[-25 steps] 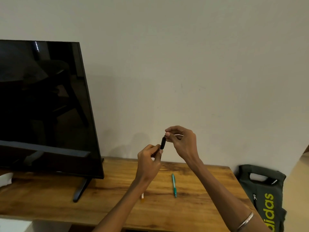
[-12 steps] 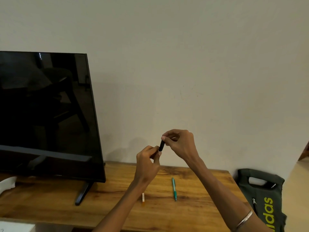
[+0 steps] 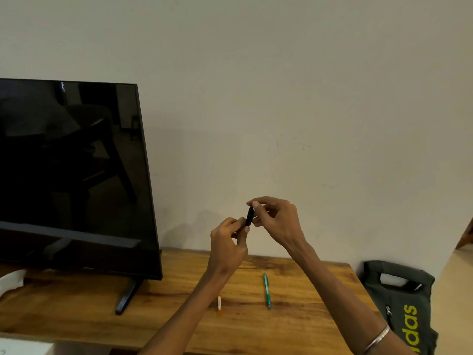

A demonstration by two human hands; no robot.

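Observation:
A small black cylindrical piece [image 3: 249, 216], like a pen cap or barrel, is held upright in the air above the wooden table [image 3: 302, 326]. My right hand [image 3: 277, 221] pinches its top end between thumb and forefinger. My left hand [image 3: 229, 242] pinches its lower end from below, fingers curled. On the table under my hands lie a green pen [image 3: 266, 290] and a short white and orange piece [image 3: 219, 305]. What the black piece is exactly, I cannot tell.
A black flat screen [image 3: 74, 175] stands on its feet at the table's left half. White cloth [image 3: 11, 279] shows at the left edge. A dark green bag [image 3: 404, 303] with yellow lettering sits on the floor right of the table. A bare wall is behind.
My hands have stayed together on the black piece, with the right hand shifting slightly on its top. The camera has tilted up a little, so the scene sits lower in view.

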